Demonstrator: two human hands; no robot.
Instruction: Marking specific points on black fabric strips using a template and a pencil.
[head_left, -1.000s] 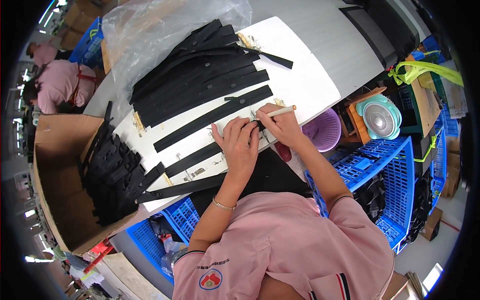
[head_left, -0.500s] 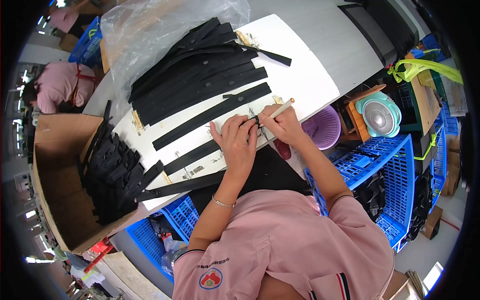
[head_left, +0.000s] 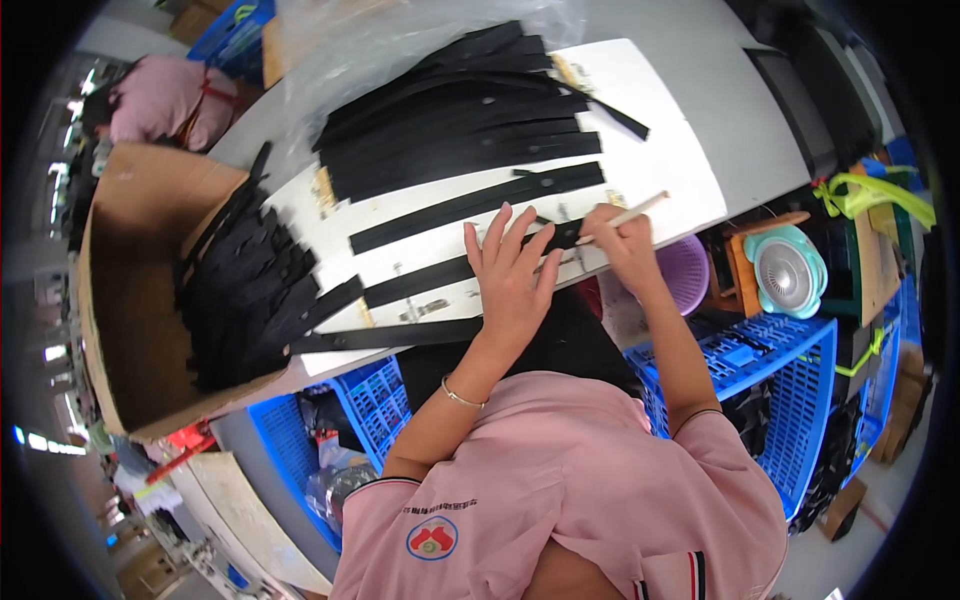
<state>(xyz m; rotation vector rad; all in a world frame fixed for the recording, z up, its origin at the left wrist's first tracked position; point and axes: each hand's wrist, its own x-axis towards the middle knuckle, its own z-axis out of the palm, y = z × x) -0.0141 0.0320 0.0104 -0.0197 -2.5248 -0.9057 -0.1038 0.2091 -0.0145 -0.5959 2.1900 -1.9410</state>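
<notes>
My right hand (head_left: 622, 248) is closed around a slim pale pencil-like stick (head_left: 642, 208), its tip end down at the right end of a black fabric strip (head_left: 425, 280) on a white board (head_left: 680, 175). My left hand (head_left: 512, 285) has its fingers spread over the same strip, holding nothing; whether the fingertips touch it I cannot tell. Just beyond lies another black strip (head_left: 470, 208) with a small loose black piece at its far edge. Farther back, many black strips (head_left: 450, 130) lie side by side and overlapping, some with round grey marks.
A cardboard box (head_left: 125, 290) heaped with black strips stands at the left, one strip trailing onto the board. Clear plastic sheeting (head_left: 310, 75) lies at the back. Right of the table are a purple basket (head_left: 687, 275), a teal fan (head_left: 787, 270) and blue crates (head_left: 800, 400). Another person bends at far left.
My left fingers have spread and moved away from the strip's end, where they were bunched beside the right hand. The right hand still grips the stick. The whole view has shifted.
</notes>
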